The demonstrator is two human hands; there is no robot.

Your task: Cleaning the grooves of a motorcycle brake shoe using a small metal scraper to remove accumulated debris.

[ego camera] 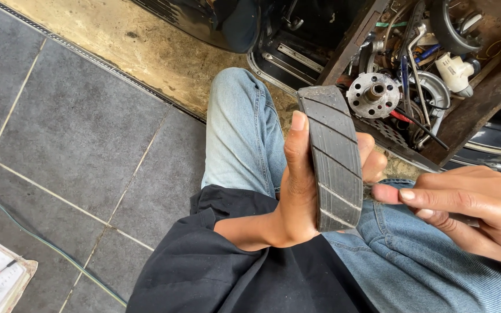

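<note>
The left hand (300, 191) grips a curved grey brake shoe (334, 156); it looks stiff and heavy. At 3 o'clock, the right hand (471, 208) pinches a thin tool.

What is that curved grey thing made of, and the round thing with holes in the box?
The curved grey piece in the left hand looks like a dull, hard lining, maybe on metal: matte, dusty, with slanted grooves. The round holed part looks like bare metal: pale grey, slightly shiny, grimy. The box looks like rough brown wood.

Matt grey grooved brake shoe (334, 156); faded denim jeans (242, 133).
</note>
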